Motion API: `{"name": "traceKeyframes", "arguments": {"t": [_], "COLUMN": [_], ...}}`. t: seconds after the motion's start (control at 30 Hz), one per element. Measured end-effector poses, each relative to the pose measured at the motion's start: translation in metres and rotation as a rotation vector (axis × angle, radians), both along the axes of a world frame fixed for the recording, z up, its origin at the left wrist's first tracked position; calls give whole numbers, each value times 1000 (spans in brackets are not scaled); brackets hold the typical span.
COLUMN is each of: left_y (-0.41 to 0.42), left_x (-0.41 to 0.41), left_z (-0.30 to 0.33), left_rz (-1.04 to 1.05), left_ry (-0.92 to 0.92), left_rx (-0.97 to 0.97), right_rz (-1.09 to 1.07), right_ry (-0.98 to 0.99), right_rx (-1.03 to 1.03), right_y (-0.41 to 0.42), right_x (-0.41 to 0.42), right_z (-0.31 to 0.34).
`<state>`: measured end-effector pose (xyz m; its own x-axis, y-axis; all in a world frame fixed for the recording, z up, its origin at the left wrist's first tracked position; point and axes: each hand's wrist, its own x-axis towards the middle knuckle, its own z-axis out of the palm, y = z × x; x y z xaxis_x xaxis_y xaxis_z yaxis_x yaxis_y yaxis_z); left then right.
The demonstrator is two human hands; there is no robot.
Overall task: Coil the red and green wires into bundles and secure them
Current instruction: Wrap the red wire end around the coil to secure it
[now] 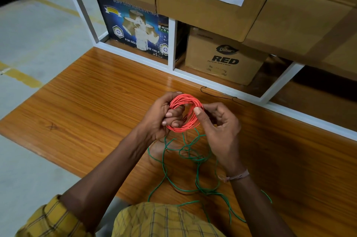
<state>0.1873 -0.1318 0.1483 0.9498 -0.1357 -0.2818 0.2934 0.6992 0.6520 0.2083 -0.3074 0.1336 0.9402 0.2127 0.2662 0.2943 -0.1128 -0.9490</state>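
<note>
The red wire (190, 104) is wound into a round coil held up above the wooden surface. My left hand (161, 118) grips the coil's left side, fingers curled through the ring. My right hand (218, 126) pinches the coil's right side, thumb pressed on the strands. Below my hands the green wire (195, 156) lies loose and tangled on the wood, its strands trailing toward my body.
The wooden board (87, 105) lies on a grey floor (29, 39) with yellow lines. A white shelf frame (172, 43) behind it holds a blue tape box (135, 26) and cardboard cartons (224, 57). A thin black tie (218, 96) lies on the wood near the frame.
</note>
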Motion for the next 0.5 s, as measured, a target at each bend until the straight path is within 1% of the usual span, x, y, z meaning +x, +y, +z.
{"name": "traceKeyframes", "arguments": {"t": [0.13, 0.33, 0.4, 0.5], "left_y": [-2, -2, -3, -7], "left_x": [6, 11, 13, 16], "left_z": [-3, -1, -1, -3], "left_rz": [4, -35, -22, 50], "left_ry": [24, 51, 61, 62], "left_rx": [-35, -3, 38, 174], "right_rz": [3, 74, 91, 93], "right_ry": [7, 46, 54, 65], "right_rx": [14, 80, 104, 145], "right_y": [-4, -9, -9, -7], "right_x": [4, 8, 8, 7], "right_z": [-3, -1, 0, -2]}}
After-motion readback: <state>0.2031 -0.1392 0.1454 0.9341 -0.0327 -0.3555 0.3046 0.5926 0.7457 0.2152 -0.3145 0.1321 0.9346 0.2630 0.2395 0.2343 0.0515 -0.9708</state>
